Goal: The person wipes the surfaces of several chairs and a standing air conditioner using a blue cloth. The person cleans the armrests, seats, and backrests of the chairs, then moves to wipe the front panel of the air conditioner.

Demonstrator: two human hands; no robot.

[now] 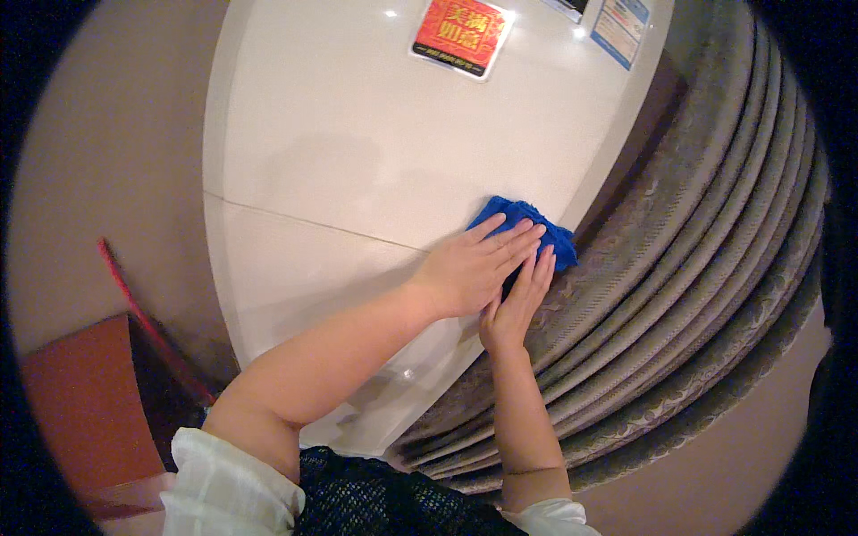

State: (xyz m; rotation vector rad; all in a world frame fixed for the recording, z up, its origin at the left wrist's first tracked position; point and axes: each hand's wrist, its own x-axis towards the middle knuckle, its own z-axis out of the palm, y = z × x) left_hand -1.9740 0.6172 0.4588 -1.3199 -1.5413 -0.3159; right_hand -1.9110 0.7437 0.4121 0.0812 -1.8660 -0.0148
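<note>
A blue cloth (pixel 560 238) lies bunched at the right edge of a glossy white surface (pixel 322 167). My left hand (pixel 472 268) rests over it with the fingers stretched out and pressing down. Close beside it, my right hand (pixel 519 301) holds the near side of the same cloth, its fingertips just under those of the left. The cloth's corner hangs past the rim, and part of it is hidden beneath both hands. A thin dark seam (pixel 322 225) runs across the white surface towards my left wrist.
Gathered patterned fabric, apparently a curtain (pixel 643 295), hangs along the right edge. A red and gold card (pixel 462 37) bearing writing lies farther up, with a blue and white printed card (pixel 620 30) to its right. At lower left stands a reddish-brown panel (pixel 87 402) beside a red strap (pixel 144 318).
</note>
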